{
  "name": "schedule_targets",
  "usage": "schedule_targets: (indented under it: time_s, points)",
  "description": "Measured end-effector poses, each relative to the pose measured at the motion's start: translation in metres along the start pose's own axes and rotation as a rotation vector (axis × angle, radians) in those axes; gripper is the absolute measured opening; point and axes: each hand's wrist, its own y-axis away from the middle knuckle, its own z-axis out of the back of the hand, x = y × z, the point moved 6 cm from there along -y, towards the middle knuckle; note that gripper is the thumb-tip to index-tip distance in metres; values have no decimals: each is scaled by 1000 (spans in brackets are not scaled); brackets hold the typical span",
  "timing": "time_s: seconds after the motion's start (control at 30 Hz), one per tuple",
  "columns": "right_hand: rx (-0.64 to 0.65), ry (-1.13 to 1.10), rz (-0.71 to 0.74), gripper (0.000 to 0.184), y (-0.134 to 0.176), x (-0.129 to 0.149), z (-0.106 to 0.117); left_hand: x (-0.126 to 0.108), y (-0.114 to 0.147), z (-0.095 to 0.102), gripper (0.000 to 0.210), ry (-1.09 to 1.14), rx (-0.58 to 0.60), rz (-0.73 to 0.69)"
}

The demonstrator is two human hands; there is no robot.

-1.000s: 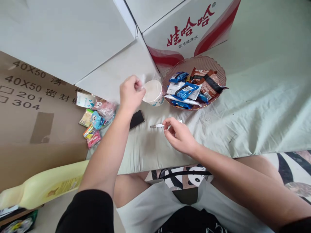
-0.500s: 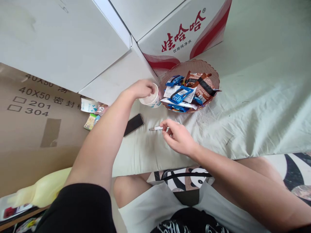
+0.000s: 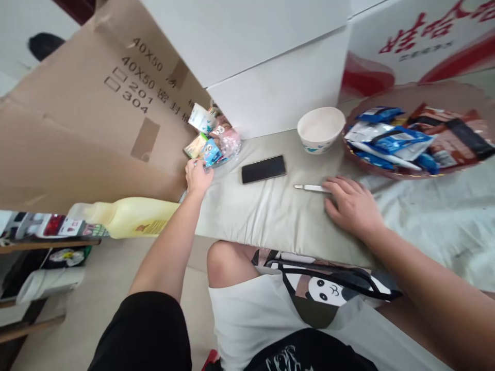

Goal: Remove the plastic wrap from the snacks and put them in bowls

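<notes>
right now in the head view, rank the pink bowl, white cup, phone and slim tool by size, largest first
1. Pink bowl
2. White cup
3. Phone
4. Slim tool, smallest by its visible part; the right hand hides one end

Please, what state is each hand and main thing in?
Left hand: at colourful plastic packets; grip unclear.
Slim white tool: flat, partly covered.
Right hand: palm down over tool.
Black rectangular phone: flat, screen dark.
Pink ribbed bowl: holding blue, brown packets.
White round cup beside bowl: upright, uncovered.
Yellow plastic bottle: on its side.
</notes>
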Motion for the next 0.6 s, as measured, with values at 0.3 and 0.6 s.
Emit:
schedule_targets:
  time_s: [0.3,0.6]
  points:
    - [72,83,32,28,1,6,-1,63,-53,-21,67,141,86,-34]
    - [33,51,25,26,2,3,0,44,-56,24,37,-58,113,5]
